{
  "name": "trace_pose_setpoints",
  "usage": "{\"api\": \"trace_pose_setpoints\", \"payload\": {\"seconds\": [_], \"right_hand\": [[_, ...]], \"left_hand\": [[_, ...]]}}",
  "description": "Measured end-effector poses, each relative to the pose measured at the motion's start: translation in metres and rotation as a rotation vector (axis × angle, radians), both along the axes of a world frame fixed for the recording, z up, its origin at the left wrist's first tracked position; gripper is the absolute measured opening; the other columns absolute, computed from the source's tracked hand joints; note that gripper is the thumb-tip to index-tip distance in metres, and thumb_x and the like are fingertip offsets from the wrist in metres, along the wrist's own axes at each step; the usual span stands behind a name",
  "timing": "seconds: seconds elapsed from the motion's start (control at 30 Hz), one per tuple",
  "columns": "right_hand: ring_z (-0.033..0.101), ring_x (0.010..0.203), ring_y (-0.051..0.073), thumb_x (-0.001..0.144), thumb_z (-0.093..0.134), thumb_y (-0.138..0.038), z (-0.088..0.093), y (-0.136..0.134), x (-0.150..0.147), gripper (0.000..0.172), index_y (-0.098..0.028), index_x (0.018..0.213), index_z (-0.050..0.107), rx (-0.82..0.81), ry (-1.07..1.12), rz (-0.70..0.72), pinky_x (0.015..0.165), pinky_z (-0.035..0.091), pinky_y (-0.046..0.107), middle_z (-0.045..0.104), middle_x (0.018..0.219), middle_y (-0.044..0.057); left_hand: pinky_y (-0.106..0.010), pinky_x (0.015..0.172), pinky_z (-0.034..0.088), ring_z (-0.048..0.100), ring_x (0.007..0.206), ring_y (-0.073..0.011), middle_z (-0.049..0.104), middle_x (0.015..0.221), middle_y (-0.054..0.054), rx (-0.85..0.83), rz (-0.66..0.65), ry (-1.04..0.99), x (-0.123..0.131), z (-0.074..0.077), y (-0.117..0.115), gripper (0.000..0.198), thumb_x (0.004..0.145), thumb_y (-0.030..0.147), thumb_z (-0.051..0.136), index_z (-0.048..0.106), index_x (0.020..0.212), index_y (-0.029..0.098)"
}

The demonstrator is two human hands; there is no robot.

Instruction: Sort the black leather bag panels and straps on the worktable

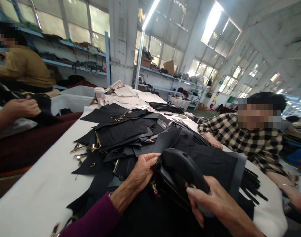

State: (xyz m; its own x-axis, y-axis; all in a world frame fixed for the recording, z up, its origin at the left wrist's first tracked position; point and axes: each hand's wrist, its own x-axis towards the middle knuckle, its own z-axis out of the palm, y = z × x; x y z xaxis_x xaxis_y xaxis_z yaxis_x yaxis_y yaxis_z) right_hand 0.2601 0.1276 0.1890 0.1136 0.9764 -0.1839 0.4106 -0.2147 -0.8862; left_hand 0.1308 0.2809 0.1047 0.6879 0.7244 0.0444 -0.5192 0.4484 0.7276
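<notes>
Two hands (142, 172) (215, 199) hold one curved black piece (186, 162) at one white table (39, 184)

The black bag piece (183, 161) conceals several fingers of the right hand (220, 199), the lower picture edge truncates the purple sleeve (98, 215), and goods on the distant shelf (160, 74) are indistinct.

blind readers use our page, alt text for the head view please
The left hand and right hand hold a curved black piece over a white table heaped with black panels and metal fittings. A person in a checked shirt is at right.
</notes>
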Motion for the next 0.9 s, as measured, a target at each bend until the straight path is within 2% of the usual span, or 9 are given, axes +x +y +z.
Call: {"api": "trace_pose_setpoints", "payload": {"seconds": [0.1,0.23,0.43,0.57,0.63,0.7,0.8,0.9], "right_hand": [[0.05,0.042,0.012,0.085,0.046,-0.045,0.007,-0.002,0.012,0.039,-0.018,0.056,0.05,0.045,-0.039,-0.083,0.05,0.043,0.024,0.051,0.043,-0.003],[0.049,0.039,0.012,0.084,0.049,-0.049,0.008,-0.016,0.02,0.039,-0.017,0.061,0.053,-0.017,-0.009,-0.1,0.044,0.042,0.022,0.051,0.041,-0.003],[0.046,0.037,0.008,0.084,0.052,-0.035,-0.006,-0.013,0.005,0.029,-0.015,0.063,0.053,0.011,0.143,-0.002,0.041,0.037,0.018,0.051,0.043,-0.005],[0.045,0.039,0.007,0.081,0.053,-0.025,-0.003,-0.005,-0.002,0.021,-0.014,0.064,0.055,0.046,0.154,-0.006,0.045,0.037,0.018,0.052,0.045,-0.005],[0.045,0.037,0.008,0.08,0.053,-0.026,0.001,-0.006,-0.001,0.019,-0.015,0.065,0.055,0.063,0.154,-0.043,0.043,0.038,0.019,0.051,0.044,-0.006],[0.045,0.037,0.008,0.08,0.054,-0.028,0.005,-0.011,0.002,0.021,-0.016,0.062,0.054,0.088,0.136,-0.084,0.043,0.039,0.02,0.052,0.043,-0.006],[0.046,0.038,0.009,0.081,0.053,-0.029,0.011,-0.027,0.008,0.026,-0.016,0.057,0.054,0.106,0.086,-0.153,0.047,0.04,0.022,0.052,0.043,-0.005],[0.05,0.044,0.012,0.083,0.052,-0.032,0.016,-0.047,0.012,0.025,-0.017,0.063,0.056,0.074,0.024,-0.248,0.053,0.043,0.024,0.054,0.044,-0.004]], "left_hand": [[-0.019,0.064,0.046,0.059,0.062,-0.0101,0.068,0.071,-0.008,-0.023,0.008,0.007,0.002,-0.001,0.001,0.017,0.07,0.016,0.066,0.071,0.084,0.009],[-0.019,0.066,0.046,0.06,0.064,-0.011,0.068,0.071,-0.008,-0.038,0.018,0.001,0.003,-0.004,0.003,0.017,0.068,0.017,0.068,0.071,0.083,0.009],[-0.02,0.066,0.046,0.061,0.066,-0.0124,0.069,0.075,-0.008,-0.018,-0.007,0.029,0.003,-0.001,-0.002,0.02,0.068,0.02,0.069,0.07,0.085,0.01],[-0.024,0.069,0.047,0.061,0.067,-0.0147,0.069,0.078,-0.006,0.034,0.009,0.166,0.001,0.007,-0.007,0.025,0.068,0.027,0.069,0.069,0.089,0.013],[-0.025,0.067,0.047,0.061,0.069,-0.0166,0.068,0.08,-0.005,0.213,0.042,0.307,0.001,0.005,-0.008,0.027,0.071,0.032,0.065,0.068,0.093,0.015],[-0.025,0.067,0.047,0.061,0.074,-0.0183,0.067,0.083,-0.004,0.531,0.135,0.455,0.004,-0.002,-0.013,0.027,0.077,0.034,0.058,0.067,0.095,0.017],[-0.028,0.07,0.047,0.059,0.079,-0.0188,0.063,0.085,-0.005,1.061,0.37,0.617,0.012,-0.02,-0.028,0.025,0.084,0.03,0.046,0.065,0.097,0.019],[-0.033,0.069,0.046,0.056,0.076,-0.0215,0.06,0.087,-0.008,1.465,0.605,0.828,0.018,-0.032,-0.047,0.025,0.083,0.03,0.048,0.062,0.098,0.016]]}}
